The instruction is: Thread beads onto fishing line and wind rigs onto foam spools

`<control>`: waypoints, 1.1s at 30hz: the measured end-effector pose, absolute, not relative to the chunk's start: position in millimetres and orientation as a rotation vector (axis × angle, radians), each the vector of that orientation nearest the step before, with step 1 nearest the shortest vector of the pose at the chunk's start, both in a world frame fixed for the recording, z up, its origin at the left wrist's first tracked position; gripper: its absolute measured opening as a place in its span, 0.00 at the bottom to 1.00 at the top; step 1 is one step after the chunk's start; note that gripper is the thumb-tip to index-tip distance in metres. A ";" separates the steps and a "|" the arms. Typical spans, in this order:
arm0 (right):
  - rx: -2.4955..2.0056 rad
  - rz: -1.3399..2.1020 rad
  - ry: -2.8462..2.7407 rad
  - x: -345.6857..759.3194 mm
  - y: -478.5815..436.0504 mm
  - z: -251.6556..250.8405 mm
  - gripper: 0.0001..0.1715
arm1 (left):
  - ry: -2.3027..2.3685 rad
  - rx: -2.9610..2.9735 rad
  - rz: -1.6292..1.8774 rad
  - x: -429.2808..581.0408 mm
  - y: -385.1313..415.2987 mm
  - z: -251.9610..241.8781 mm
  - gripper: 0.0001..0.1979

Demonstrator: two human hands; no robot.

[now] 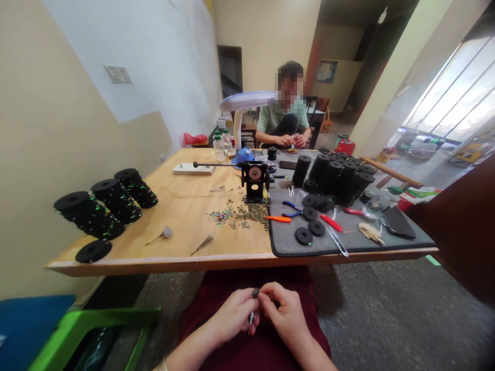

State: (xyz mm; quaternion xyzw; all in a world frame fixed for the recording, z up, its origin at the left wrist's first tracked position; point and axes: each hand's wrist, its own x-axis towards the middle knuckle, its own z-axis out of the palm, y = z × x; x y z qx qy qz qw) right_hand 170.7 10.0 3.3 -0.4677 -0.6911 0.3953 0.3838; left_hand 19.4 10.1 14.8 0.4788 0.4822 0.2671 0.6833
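Note:
Both hands are close together over the dark red cloth point(209, 309) on my lap, below the table's front edge. My left hand point(238, 312) is closed around a small dark-tipped bundle point(255, 292); a pale, thin end point(251, 317) shows beneath its fingers. Pinched against the same dark tip is my right hand point(281, 309), its thumb and forefinger together. Whatever lies between those fingertips is too small to make out. Beyond the hands, a black winding device point(255, 178) stands on the wooden table point(185, 206), with small metal pieces point(253, 212) heaped before it.
Stacks of black discs point(133, 188) stand at the left, more stacks point(335, 178) on the grey mat point(286, 242). Pliers point(293, 209), an orange tool point(279, 219) and a blue lamp point(247, 99) are nearby. Opposite sits a person point(284, 123). A green stool point(64, 337) is lower left.

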 end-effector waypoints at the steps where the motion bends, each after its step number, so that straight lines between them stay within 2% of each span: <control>1: -1.193 0.996 -1.772 170.9 9.7 2.7 0.10 | 1.081 1.073 0.600 19.5 10.1 13.8 0.10; 8: -1.204 0.997 -1.744 170.3 9.5 0.4 0.11 | 1.071 1.039 0.624 19.7 9.3 13.9 0.09; 17: -1.225 1.253 -1.509 166.0 11.2 -7.8 0.14 | 1.043 1.021 0.666 18.8 8.0 13.5 0.07; 26: -1.226 1.354 -1.357 165.1 13.3 -10.7 0.21 | 1.072 0.984 0.804 19.5 9.3 18.9 0.14; 33: -1.187 1.470 -1.201 164.1 16.4 -11.8 0.24 | 1.068 0.910 0.836 21.0 9.6 22.7 0.14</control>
